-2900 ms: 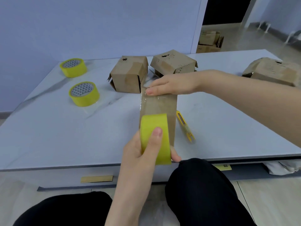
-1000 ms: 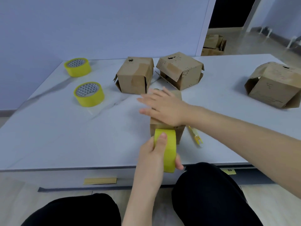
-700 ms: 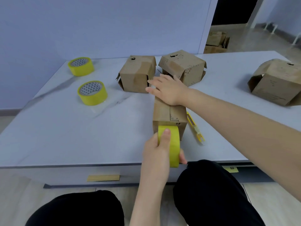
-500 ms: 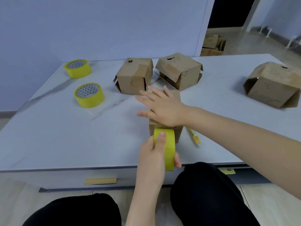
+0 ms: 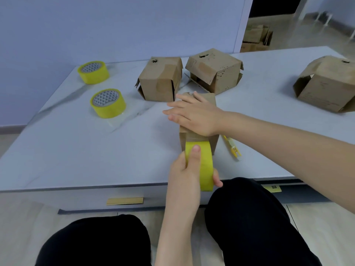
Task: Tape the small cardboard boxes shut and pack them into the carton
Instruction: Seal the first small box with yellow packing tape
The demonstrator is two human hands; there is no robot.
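A small cardboard box (image 5: 212, 141) stands near the front of the white table (image 5: 76, 150). My right hand (image 5: 194, 116) lies flat on its top with the fingers straight and spread, pointing left. Just in front of the box, my left hand (image 5: 187, 169) grips a yellow tape roll (image 5: 204, 166) held upright at the box's near face, thumb on the roll's rim. A strip of clear tape runs from the roll up over the box's front edge. Two more small boxes, one (image 5: 161, 79) and another (image 5: 214, 70), sit behind.
Two spare yellow tape rolls, one (image 5: 108, 103) and another (image 5: 93, 72), lie at the left. A yellow utility knife (image 5: 232, 150) lies right of the box. A bigger open-flapped cardboard box (image 5: 326, 87) sits at the far right. My knees are below the table's front edge.
The tape roll has come down from above the box top to its near face. My right hand has slid back and forth along the box top, now flat nearer the front.
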